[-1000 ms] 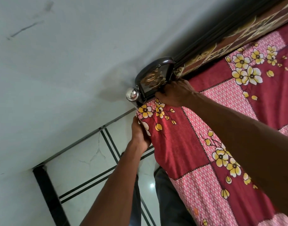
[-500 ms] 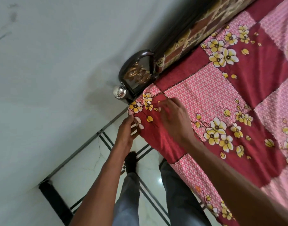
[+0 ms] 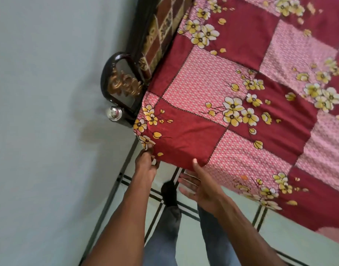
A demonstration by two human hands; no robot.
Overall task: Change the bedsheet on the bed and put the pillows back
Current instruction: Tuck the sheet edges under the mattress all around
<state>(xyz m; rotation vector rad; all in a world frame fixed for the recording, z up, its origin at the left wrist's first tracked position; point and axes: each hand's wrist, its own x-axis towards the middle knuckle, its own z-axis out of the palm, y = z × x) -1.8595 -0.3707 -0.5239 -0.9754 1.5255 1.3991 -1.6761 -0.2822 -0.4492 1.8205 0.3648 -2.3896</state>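
Note:
A red and pink checked bedsheet (image 3: 232,89) with yellow flowers covers the mattress and wraps over its near corner. My left hand (image 3: 146,166) is at the hanging edge just below that corner, fingers curled into the cloth. My right hand (image 3: 195,184) sits lower and to the right, palm up with fingers spread, its thumb touching the sheet's lower edge. No pillows are in view.
A dark headboard (image 3: 161,35) with patterned panels runs along the bed's far side, ending in a carved post (image 3: 122,83) with a chrome knob (image 3: 113,113). A pale wall (image 3: 49,93) stands close on the left. My legs stand on the tiled floor (image 3: 184,237).
My right hand left the top of the sheet near the post and dropped below the mattress edge. The left hand slid down the corner. The view swung toward the bed.

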